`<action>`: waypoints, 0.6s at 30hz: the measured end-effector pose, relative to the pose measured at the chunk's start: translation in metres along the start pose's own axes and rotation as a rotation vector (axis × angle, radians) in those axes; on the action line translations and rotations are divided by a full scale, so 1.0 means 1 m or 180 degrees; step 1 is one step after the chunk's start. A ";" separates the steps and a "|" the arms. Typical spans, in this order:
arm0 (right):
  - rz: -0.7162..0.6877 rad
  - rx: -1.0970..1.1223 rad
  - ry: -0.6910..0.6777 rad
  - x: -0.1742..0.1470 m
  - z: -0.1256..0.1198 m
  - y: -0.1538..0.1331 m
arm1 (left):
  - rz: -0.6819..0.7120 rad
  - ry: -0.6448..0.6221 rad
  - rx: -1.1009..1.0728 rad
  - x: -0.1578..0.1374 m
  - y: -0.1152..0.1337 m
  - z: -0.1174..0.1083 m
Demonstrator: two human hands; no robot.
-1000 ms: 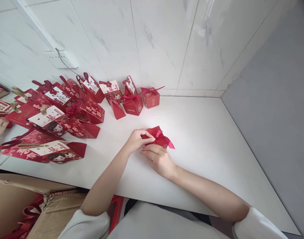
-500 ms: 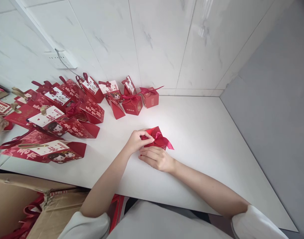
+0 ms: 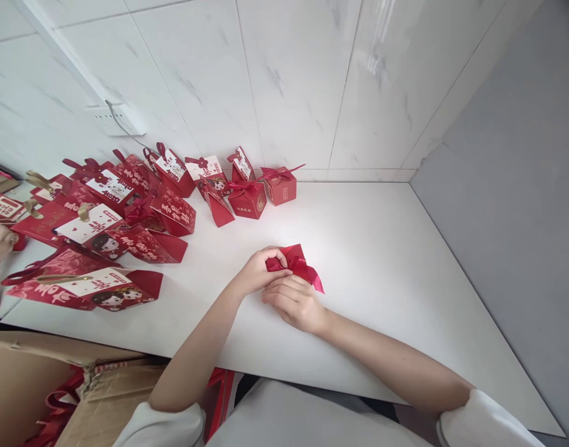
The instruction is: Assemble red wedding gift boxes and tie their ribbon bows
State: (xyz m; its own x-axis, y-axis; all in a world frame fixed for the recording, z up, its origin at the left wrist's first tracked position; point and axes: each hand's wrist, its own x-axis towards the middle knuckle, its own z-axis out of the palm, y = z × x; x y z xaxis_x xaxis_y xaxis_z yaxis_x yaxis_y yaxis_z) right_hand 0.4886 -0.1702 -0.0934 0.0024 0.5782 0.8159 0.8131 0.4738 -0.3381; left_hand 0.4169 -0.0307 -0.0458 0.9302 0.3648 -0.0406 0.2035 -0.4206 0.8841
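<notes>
A small red gift box (image 3: pixel 294 251) sits on the white table in front of me, mostly covered by my hands. Over its top runs a shiny red ribbon (image 3: pixel 312 275), whose free end hangs out to the right. My left hand (image 3: pixel 261 270) pinches the ribbon between thumb and forefinger at the left of the box top. Close against it, my right hand (image 3: pixel 298 301) has its fingers bent around the ribbon on the near side. The fingertips of both hands meet over the box, and the exact shape of the ribbon between them is hidden.
Finished-looking red boxes with bows (image 3: pixel 281 185) stand near the tiled wall. Many printed red gift boxes (image 3: pixel 121 288) crowd the table's left side. A cardboard carton (image 3: pixel 112 397) holding red ribbons is below left. Another person's hand (image 3: pixel 0 242) shows at the far left.
Both hands have shifted slightly at the ribbon, and my left fingers have curled more. The ribbon's hanging end has dropped a little. The camera view has tilted slightly.
</notes>
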 end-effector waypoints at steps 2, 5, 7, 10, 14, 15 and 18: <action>0.0132 0.0153 0.0151 -0.002 0.002 -0.003 | -0.0024 0.0002 -0.0101 -0.001 0.000 0.003; 0.0314 0.0499 0.0322 -0.003 0.005 -0.006 | -0.0024 0.0055 -0.0232 -0.004 -0.001 0.007; 0.0389 0.0639 0.0316 -0.004 0.007 -0.007 | 0.0007 0.0119 -0.0275 -0.004 -0.003 0.010; 0.0392 0.0590 0.0179 -0.002 0.007 -0.008 | -0.0003 0.0167 -0.0286 -0.004 -0.006 0.012; 0.0113 0.0486 -0.0385 0.015 -0.019 -0.006 | -0.0066 0.0205 -0.0329 -0.006 -0.007 0.006; 0.0034 0.0552 -0.0534 0.022 -0.031 -0.003 | -0.0028 0.0252 -0.0387 -0.009 -0.005 0.002; 0.0370 0.0312 -0.0762 0.044 -0.073 0.010 | 0.0071 0.0667 -0.0346 -0.020 0.003 -0.013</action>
State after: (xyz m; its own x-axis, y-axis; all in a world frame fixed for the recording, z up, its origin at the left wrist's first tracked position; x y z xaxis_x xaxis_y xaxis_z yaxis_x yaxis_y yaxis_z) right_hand 0.5394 -0.1889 -0.0266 -0.0545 0.7673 0.6390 0.7552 0.4504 -0.4763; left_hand 0.3948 -0.0280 -0.0365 0.8481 0.5256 0.0669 0.1390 -0.3426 0.9291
